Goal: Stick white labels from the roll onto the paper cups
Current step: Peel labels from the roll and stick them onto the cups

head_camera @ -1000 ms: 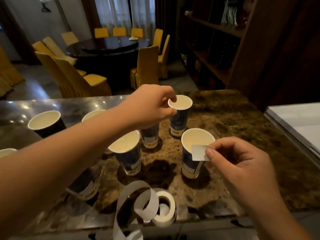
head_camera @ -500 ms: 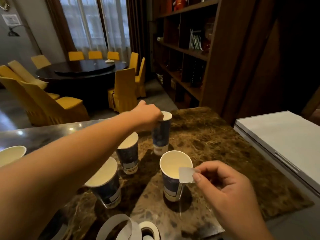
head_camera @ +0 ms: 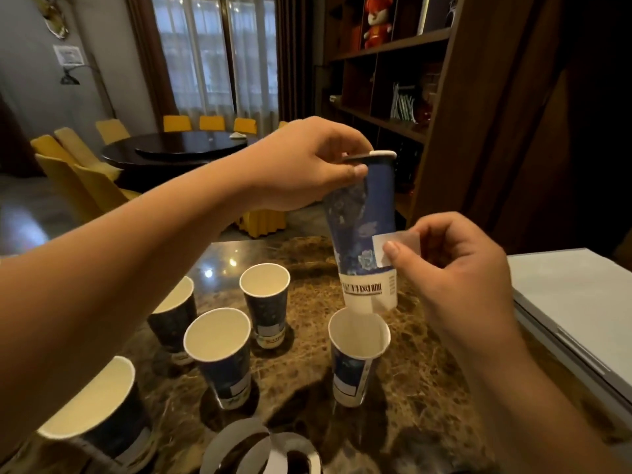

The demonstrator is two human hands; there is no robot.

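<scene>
Held cup: a blue paper cup (head_camera: 364,230) hangs in the air above the desk (head_camera: 427,371), its rim at the fingers of the left hand (head_camera: 307,165) and its white base pointing down.
Left fingers: closed on the cup's rim, thumb outside the wall; how far the others reach inside cannot be told.
Label: a white label (head_camera: 393,248) lies partly on the cup's lower wall, just under the thumb of the right hand (head_camera: 455,265).
Right fingers: pinched on the label's free edge, pressing it toward the cup.
Handling: the cup looks light and thin-walled, likely to dent if squeezed mid-wall; the rolled rim is the stiffest hold.
Label feel: thin, limp and sticky, best held by one edge and smoothed from there.
Roll: the label roll (head_camera: 266,453) lies on the desk well below both hands.
Other cups: five stand upright on the desk beneath the hands.
</scene>
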